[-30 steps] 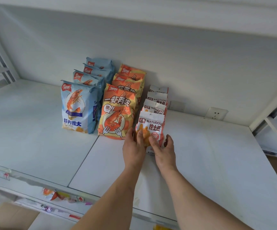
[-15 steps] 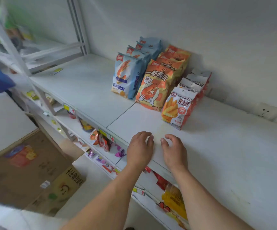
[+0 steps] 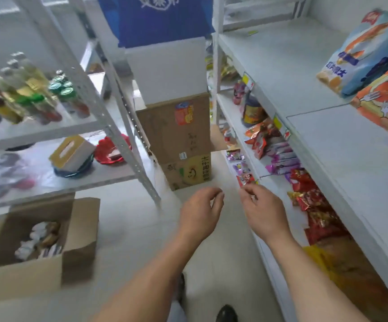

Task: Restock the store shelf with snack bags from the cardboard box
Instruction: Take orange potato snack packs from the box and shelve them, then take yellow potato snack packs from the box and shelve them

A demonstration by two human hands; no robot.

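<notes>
Cardboard box (image 3: 23, 249) open at lower left, nearer left hand (image 3: 200, 212); right hand (image 3: 264, 211) alongside; fingers loosely curled, empty.

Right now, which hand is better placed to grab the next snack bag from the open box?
Left. The left hand is empty and on the same side as the open cardboard box at lower left; the right hand hangs nearer the shelf.
</notes>
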